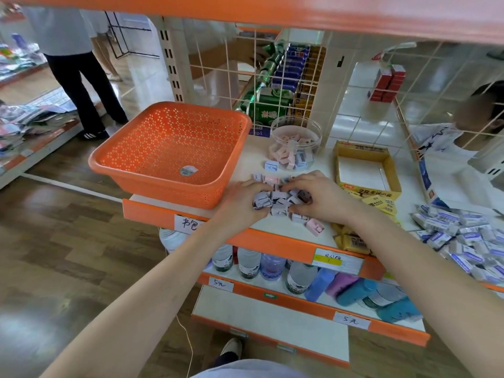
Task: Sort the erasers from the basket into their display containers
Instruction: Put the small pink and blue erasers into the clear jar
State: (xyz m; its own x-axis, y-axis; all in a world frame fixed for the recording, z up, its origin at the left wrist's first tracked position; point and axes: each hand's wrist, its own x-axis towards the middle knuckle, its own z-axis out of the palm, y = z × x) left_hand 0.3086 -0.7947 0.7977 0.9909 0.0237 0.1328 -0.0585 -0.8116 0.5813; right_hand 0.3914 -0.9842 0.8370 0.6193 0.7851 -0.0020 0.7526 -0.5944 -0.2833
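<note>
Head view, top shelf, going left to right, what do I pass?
Orange basket → clear jar → yellow cardboard box → heap of blue-and-white wrapped erasers. The left hand and right hand, holding small erasers, overlap the jar's span, so omitted.

Through the wire grid (255,77) behind my shelf (272,242) I see green cans (268,100) lying in a row, blue boxes (291,69) lined up just beside them, and a stack of red boxes (387,83) further right. One level down, water bottles (248,261) stand upright, with coloured bottles (354,293) lying on their sides next to them. A handwritten price tag (351,320) sits on the orange edge below. To my left a person in dark trousers (79,77) stands on the wooden floor (68,241), near a low shelf piled with papers (41,113). A thin white cord (186,336) hangs down in front.
</note>
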